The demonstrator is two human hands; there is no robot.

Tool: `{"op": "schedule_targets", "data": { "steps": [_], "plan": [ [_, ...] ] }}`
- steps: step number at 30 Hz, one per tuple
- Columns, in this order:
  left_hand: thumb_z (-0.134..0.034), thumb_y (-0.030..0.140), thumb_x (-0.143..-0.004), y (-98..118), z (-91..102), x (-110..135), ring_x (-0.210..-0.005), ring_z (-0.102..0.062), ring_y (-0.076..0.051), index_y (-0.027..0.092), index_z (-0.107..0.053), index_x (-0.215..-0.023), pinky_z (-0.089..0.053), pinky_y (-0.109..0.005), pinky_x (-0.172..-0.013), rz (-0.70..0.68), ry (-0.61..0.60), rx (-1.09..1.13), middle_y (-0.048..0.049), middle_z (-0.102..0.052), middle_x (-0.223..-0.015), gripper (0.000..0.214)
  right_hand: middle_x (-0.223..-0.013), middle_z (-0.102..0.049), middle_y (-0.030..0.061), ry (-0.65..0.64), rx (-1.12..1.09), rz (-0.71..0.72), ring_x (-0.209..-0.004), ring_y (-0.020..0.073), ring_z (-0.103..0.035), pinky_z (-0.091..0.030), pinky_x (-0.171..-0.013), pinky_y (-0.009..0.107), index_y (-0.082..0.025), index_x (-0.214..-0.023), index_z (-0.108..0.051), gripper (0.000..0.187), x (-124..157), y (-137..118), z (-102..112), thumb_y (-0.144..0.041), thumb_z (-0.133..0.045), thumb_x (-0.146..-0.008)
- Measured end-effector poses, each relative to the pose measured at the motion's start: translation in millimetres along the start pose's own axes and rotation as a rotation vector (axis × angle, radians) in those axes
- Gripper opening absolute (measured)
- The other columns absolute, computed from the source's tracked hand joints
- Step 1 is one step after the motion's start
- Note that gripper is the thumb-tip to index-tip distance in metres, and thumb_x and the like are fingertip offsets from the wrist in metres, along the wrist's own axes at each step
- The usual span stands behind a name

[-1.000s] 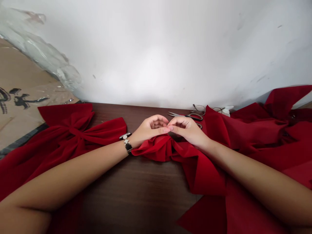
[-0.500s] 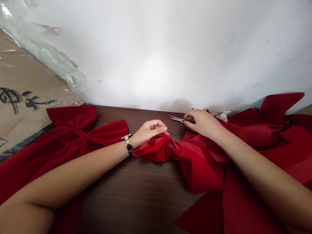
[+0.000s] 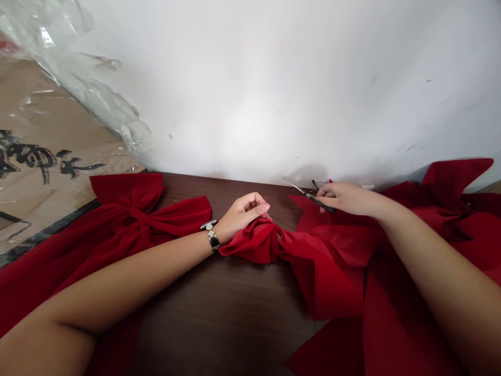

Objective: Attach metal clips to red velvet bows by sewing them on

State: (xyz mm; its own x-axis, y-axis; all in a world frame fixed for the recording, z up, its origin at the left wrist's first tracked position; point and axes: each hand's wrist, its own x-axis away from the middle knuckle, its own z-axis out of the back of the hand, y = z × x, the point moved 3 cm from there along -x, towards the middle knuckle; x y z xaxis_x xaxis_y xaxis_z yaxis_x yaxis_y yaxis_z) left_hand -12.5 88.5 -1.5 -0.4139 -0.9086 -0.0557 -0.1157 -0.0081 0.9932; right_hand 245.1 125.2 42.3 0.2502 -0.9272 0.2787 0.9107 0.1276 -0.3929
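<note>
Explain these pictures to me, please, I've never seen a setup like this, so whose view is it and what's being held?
No machine is involved. Everything is seen from one camera worn on the head, looking forward and down. The right hand holds a pair of scissors, blades pointing away and to the left. The left hand is curled at the top of some gathered red fabric; exactly what its fingers grip is too hidden to tell. Both are over a dark brown table. To the left lies a red bow, and farther left is some cardboard with black writing. More red cloth is heaped at the right, and a white wall stands behind.
</note>
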Motion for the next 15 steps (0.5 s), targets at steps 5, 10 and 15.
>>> {"op": "schedule_targets", "data": {
  "steps": [5, 10, 15],
  "plan": [
    [-0.069, 0.048, -0.078, 2, -1.1, 2, -0.062, -0.060, -0.009, 0.016, -0.051, -0.077, -0.046, -0.020, -0.062, -0.021, -0.018, -0.082, 0.0022, -0.063, -0.066, 0.037, -0.084, -0.066, 0.0024, -0.281, -0.341, 0.124, -0.071, 0.0150, -0.056, -0.042, -0.065, 0.025, -0.021, -0.098, -0.066, 0.042, 23, -9, 12, -0.052, -0.069, -0.071],
    [-0.067, 0.049, -0.080, 1, -0.5, 2, -0.064, -0.061, -0.010, 0.016, -0.049, -0.077, -0.046, -0.021, -0.062, -0.016, -0.014, -0.100, 0.0020, -0.063, -0.066, 0.037, -0.068, -0.055, -0.0018, -0.479, -0.195, 0.198, -0.060, 0.0109, -0.045, -0.033, -0.055, 0.024, -0.018, -0.073, -0.060, 0.035, 26, -20, -1, -0.048, -0.075, -0.067],
    [-0.065, 0.049, -0.082, 0, 0.4, 2, -0.063, -0.059, -0.009, 0.017, -0.049, -0.078, -0.045, -0.020, -0.062, -0.012, -0.009, -0.117, 0.0023, -0.061, -0.068, 0.036, -0.063, -0.052, -0.0021, -0.539, -0.178, 0.216, -0.056, 0.0102, -0.040, -0.027, -0.051, 0.025, -0.018, -0.071, -0.057, 0.034, 18, -21, -13, -0.045, -0.078, -0.066]
  ]
}}
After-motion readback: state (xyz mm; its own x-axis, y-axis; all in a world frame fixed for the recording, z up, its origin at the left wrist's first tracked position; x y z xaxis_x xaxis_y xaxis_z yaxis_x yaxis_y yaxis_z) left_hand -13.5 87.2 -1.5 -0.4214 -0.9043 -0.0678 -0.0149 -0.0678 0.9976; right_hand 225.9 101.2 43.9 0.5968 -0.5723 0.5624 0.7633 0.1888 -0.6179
